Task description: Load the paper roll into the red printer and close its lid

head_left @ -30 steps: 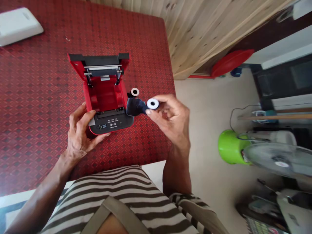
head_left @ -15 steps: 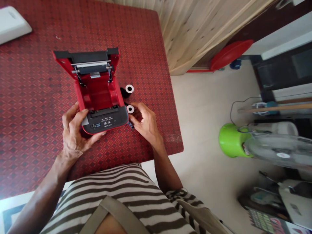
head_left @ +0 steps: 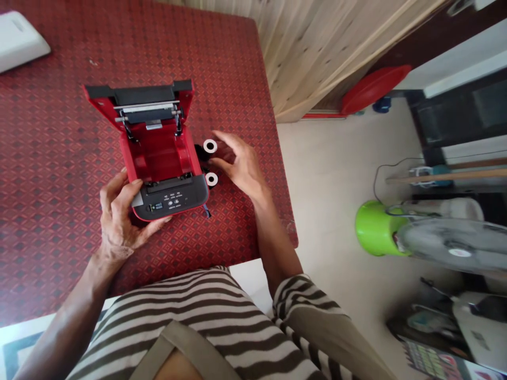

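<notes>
A small red and black label printer (head_left: 170,198) stands on the table with its lid (head_left: 138,97) raised and its red inner bay showing. My left hand (head_left: 121,211) grips the near left corner, fingers on the side and top panel, thumb along the front edge. Beside the printer's right side are two black rolls with white ring-shaped ends, the farther roll (head_left: 205,150) and the nearer roll (head_left: 213,186). My right hand (head_left: 241,163) is open at the farther roll, thumb and fingers apart on its right; whether they touch it I cannot tell.
The red patterned table (head_left: 233,74) ends to the right above a pale floor. At its far left lies a white device (head_left: 19,42). Wooden panelling (head_left: 309,53) borders the far side. A green bucket (head_left: 372,227) and a fan (head_left: 455,243) stand on the floor.
My right hand has moved away from me, from the nearer roll to the farther one, with its fingers spreading. My left hand keeps its grip on the printer.
</notes>
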{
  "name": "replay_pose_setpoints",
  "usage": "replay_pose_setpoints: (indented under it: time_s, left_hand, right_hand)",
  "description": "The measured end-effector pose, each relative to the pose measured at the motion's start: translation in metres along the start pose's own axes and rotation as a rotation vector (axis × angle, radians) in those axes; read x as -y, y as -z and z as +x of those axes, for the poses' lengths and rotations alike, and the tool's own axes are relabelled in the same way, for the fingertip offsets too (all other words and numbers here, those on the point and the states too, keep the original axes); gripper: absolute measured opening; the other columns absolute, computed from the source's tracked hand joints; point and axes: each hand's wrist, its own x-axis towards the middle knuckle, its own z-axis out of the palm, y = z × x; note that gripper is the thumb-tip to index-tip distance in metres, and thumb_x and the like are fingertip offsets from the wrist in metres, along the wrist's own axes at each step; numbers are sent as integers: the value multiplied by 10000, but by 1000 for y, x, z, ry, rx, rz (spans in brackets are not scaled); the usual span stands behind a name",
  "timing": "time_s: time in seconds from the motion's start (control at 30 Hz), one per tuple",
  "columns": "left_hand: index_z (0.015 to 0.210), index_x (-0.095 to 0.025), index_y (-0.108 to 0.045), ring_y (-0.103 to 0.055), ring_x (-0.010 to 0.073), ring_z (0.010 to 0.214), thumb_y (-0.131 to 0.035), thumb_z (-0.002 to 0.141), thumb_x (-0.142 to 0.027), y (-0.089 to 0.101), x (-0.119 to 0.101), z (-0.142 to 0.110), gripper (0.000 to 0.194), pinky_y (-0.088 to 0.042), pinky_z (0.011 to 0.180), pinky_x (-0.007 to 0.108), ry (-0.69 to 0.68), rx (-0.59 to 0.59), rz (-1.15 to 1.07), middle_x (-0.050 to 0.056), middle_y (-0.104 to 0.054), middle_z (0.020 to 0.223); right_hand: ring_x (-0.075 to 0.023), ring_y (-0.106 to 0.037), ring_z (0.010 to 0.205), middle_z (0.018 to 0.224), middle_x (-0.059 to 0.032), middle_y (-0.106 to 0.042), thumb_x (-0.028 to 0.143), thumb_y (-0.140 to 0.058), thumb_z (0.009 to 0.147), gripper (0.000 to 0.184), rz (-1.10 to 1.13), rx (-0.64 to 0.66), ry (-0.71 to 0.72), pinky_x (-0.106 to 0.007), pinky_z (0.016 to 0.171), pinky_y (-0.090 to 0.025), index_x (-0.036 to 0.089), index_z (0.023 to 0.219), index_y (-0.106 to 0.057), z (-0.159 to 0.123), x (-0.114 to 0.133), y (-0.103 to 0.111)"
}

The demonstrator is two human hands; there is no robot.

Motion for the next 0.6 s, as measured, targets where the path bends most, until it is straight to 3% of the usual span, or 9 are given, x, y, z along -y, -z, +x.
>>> replay_pose_setpoints:
  time_s: [0.1, 0.23, 0.33, 0.43, 0.53, 0.6]
  left_hand:
    - [1990, -436, -435, -763, 472, 1652, -1074, 1065, -593, -1, -1, -1, 1135, -790, 1286, 741, -3, -3, 14, 210, -696, 1780]
    - [1994, -410, -452, -759, 485, 1661, -1077, 1064, -613, -5, -1, -2, 1139, -801, 1270, 735, -16, -41, -16, 217, -701, 1781]
    - [1982, -382, -464, -781, 469, 1629, -1065, 1078, -638, -7, -2, -3, 1115, -816, 1259, 723, -20, -48, -7, 195, -716, 1771]
    - [1909, -362, -538, -809, 455, 1600, -1003, 1130, -676, -7, -3, -4, 960, -817, 1283, 709, 18, -37, 2, 154, -699, 1807]
    - [1869, -361, -568, -818, 459, 1601, -888, 1194, -744, -6, -4, -4, 839, -819, 1281, 696, 32, -29, 14, 148, -687, 1820]
    - [1897, -366, -540, -810, 467, 1616, -904, 1172, -764, -6, -4, -4, 903, -825, 1264, 687, 27, -24, 0, 195, -687, 1816]
  right_hand:
    - [-336, -863, 1453, 1599, -125, -928, 308, -920, 1096, 487, 19, 78, 9, -566, 1290, -697, 255, 1577, -862, 20, -6, -18]
    - [-337, -865, 1433, 1574, -104, -932, 345, -929, 1113, 420, -20, -28, -5, -567, 1284, -699, 282, 1524, -867, 26, 5, -12]
    - [-341, -855, 1500, 1669, -115, -887, 291, -816, 1177, 471, -62, -74, 70, -585, 1324, -694, 308, 1647, -799, 19, 47, 19]
    - [-319, -846, 1523, 1692, -92, -872, 236, -735, 1214, 464, -59, -57, 256, -551, 1355, -690, 317, 1669, -770, 9, 110, 55]
    - [-321, -818, 1584, 1665, -67, -866, 196, -629, 1262, 480, -117, 79, 351, -562, 1448, -631, 356, 1691, -772, 7, 163, 70]
    - [-336, -768, 1662, 1736, -68, -830, 116, -582, 1241, 588, -284, 254, 321, -593, 1491, -594, 359, 1752, -743, 13, 182, 65]
